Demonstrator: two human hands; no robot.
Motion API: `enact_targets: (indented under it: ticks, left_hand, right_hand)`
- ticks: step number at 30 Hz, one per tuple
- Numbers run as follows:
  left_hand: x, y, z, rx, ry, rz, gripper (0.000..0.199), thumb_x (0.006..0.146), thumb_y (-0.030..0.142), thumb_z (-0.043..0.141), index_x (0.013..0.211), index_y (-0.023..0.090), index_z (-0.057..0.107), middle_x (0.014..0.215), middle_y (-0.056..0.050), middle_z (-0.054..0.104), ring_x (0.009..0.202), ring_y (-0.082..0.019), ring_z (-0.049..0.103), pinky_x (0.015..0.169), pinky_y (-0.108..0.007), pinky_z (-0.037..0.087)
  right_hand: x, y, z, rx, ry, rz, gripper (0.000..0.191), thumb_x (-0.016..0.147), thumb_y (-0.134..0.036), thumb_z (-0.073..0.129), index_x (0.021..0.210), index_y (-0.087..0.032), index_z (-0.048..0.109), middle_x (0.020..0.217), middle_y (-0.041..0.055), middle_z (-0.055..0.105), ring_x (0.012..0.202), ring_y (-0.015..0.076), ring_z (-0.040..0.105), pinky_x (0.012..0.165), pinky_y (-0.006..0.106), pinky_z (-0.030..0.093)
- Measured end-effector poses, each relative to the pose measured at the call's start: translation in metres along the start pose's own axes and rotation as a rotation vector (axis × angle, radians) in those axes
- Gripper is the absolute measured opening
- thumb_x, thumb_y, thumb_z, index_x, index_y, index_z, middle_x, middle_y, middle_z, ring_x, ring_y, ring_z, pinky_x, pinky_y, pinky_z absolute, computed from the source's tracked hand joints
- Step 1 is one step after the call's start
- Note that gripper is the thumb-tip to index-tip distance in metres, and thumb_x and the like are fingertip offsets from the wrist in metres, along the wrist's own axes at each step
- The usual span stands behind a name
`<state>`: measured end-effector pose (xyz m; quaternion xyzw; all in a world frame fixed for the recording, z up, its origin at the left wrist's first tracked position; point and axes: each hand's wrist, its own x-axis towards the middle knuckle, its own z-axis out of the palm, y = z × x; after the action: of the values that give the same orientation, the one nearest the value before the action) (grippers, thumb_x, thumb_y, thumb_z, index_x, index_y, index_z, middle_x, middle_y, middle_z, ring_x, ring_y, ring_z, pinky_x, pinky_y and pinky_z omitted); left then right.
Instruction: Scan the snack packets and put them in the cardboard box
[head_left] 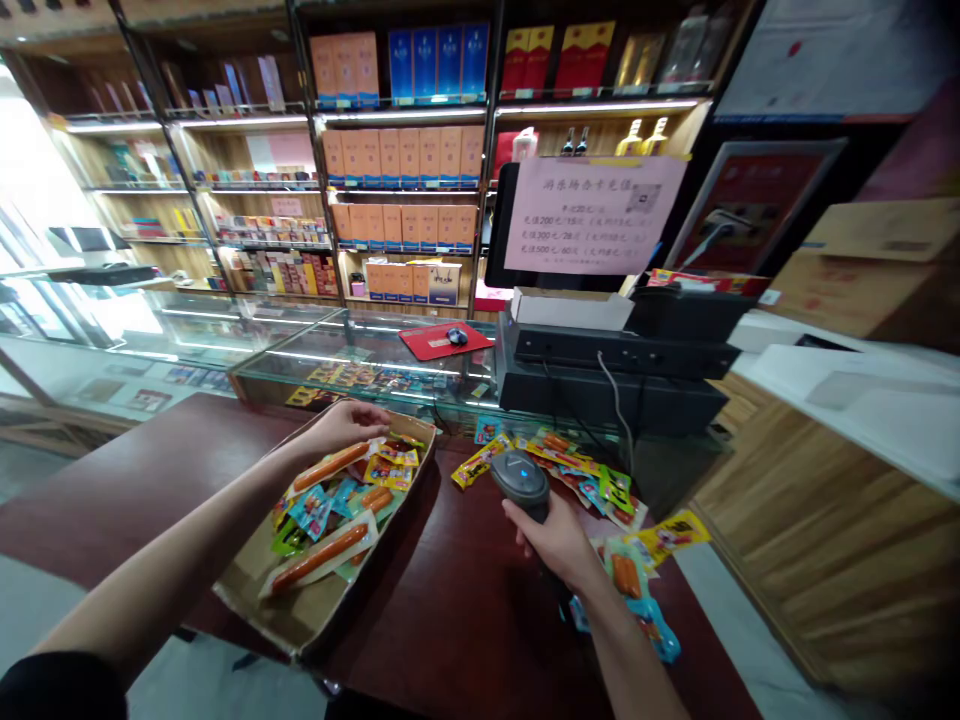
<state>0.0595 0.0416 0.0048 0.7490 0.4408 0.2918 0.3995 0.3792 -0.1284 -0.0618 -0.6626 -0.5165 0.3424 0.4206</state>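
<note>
My right hand is wrapped round the handle of a dark grey scanner, which shows a small blue light on top. My left hand is over the far side of a shallow cardboard box, its fingers bent together near the end of a long packaged sausage; what they hold, if anything, is hidden. Packaged sausages, such as one nearer me, and colourful snack packets lie in the box. Beyond and right of the scanner, more packets lie loose on the table.
The dark red table meets a glass display counter with a red mouse pad. A black register and a monitor with a pink sign stand behind the loose packets. A wooden cabinet is at the right.
</note>
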Motion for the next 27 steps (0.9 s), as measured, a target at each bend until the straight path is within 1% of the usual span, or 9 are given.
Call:
enact_targets:
  ticks: [3, 7, 10, 13, 16, 18, 20, 23, 27]
  left_hand:
    - [0.024, 0.011, 0.045, -0.001, -0.111, 0.058, 0.045, 0.068, 0.049, 0.07, 0.093, 0.012, 0.071, 0.083, -0.007, 0.072, 0.074, -0.018, 0.064, 0.068, -0.026, 0.049]
    - [0.056, 0.02, 0.117, 0.105, -0.231, 0.178, 0.038, 0.071, 0.045, 0.068, 0.092, 0.014, 0.073, 0.08, -0.005, 0.071, 0.073, -0.017, 0.064, 0.067, -0.024, 0.047]
    - [0.077, 0.02, 0.166, 0.334, -0.258, 0.132, 0.038, 0.071, 0.044, 0.067, 0.099, 0.018, 0.072, 0.08, -0.004, 0.071, 0.075, -0.018, 0.065, 0.066, -0.023, 0.045]
    - [0.088, 0.015, 0.199, 0.574, -0.208, 0.086, 0.042, 0.071, 0.039, 0.069, 0.107, 0.018, 0.071, 0.09, -0.009, 0.07, 0.086, -0.024, 0.065, 0.072, -0.027, 0.046]
    - [0.092, 0.008, 0.213, 0.632, -0.116, 0.113, 0.038, 0.08, 0.036, 0.061, 0.11, 0.014, 0.069, 0.104, -0.016, 0.066, 0.097, -0.027, 0.063, 0.08, -0.03, 0.045]
    - [0.092, 0.004, 0.214, 0.649, -0.051, 0.14, 0.038, 0.084, 0.036, 0.056, 0.114, 0.015, 0.066, 0.108, -0.015, 0.064, 0.099, -0.026, 0.062, 0.083, -0.03, 0.044]
    - [0.093, 0.001, 0.214, 0.665, -0.023, 0.149, 0.041, 0.084, 0.038, 0.057, 0.119, 0.017, 0.063, 0.11, -0.014, 0.064, 0.1, -0.025, 0.062, 0.084, -0.028, 0.044]
    - [0.095, -0.001, 0.214, 0.702, -0.073, 0.107, 0.045, 0.083, 0.04, 0.058, 0.122, 0.018, 0.061, 0.111, -0.014, 0.064, 0.1, -0.025, 0.062, 0.082, -0.028, 0.044]
    - [0.097, -0.006, 0.217, 0.701, -0.152, 0.057, 0.042, 0.083, 0.036, 0.056, 0.121, 0.017, 0.061, 0.109, -0.015, 0.067, 0.099, -0.027, 0.064, 0.079, -0.029, 0.045]
  right_hand:
    - [-0.008, 0.003, -0.013, 0.007, 0.051, 0.031, 0.036, 0.077, -0.051, 0.063, 0.088, -0.018, 0.056, 0.049, -0.0027, 0.059, 0.039, 0.0143, 0.056, 0.04, 0.023, 0.044]
    - [-0.021, 0.007, -0.033, -0.003, 0.155, 0.064, 0.033, 0.076, -0.049, 0.063, 0.088, -0.019, 0.057, 0.048, -0.0032, 0.058, 0.039, 0.0149, 0.055, 0.04, 0.025, 0.045]
    - [-0.03, 0.014, -0.045, -0.009, 0.206, 0.065, 0.033, 0.076, -0.05, 0.064, 0.089, -0.02, 0.059, 0.05, -0.0024, 0.06, 0.039, 0.0156, 0.055, 0.04, 0.026, 0.044]
    - [-0.038, 0.02, -0.052, 0.029, 0.23, 0.073, 0.034, 0.076, -0.05, 0.064, 0.091, -0.02, 0.058, 0.052, -0.0026, 0.059, 0.041, 0.0167, 0.057, 0.041, 0.027, 0.046]
    - [-0.044, 0.024, -0.056, 0.044, 0.24, 0.083, 0.035, 0.076, -0.051, 0.063, 0.092, -0.02, 0.058, 0.05, -0.0032, 0.058, 0.042, 0.0177, 0.058, 0.043, 0.028, 0.047]
    - [-0.046, 0.026, -0.058, 0.022, 0.261, 0.088, 0.036, 0.076, -0.051, 0.063, 0.092, -0.02, 0.059, 0.05, -0.003, 0.058, 0.042, 0.018, 0.058, 0.043, 0.028, 0.047]
    - [-0.048, 0.028, -0.058, 0.014, 0.286, 0.096, 0.035, 0.075, -0.052, 0.063, 0.09, -0.02, 0.059, 0.05, -0.0027, 0.059, 0.041, 0.018, 0.057, 0.043, 0.029, 0.046]
    - [-0.047, 0.029, -0.056, 0.055, 0.275, 0.118, 0.033, 0.074, -0.051, 0.064, 0.085, -0.021, 0.057, 0.049, -0.0034, 0.057, 0.04, 0.0175, 0.057, 0.041, 0.028, 0.046]
    - [-0.045, 0.032, -0.053, 0.063, 0.257, 0.13, 0.032, 0.074, -0.052, 0.064, 0.083, -0.022, 0.055, 0.047, -0.004, 0.057, 0.038, 0.0164, 0.055, 0.04, 0.027, 0.044]
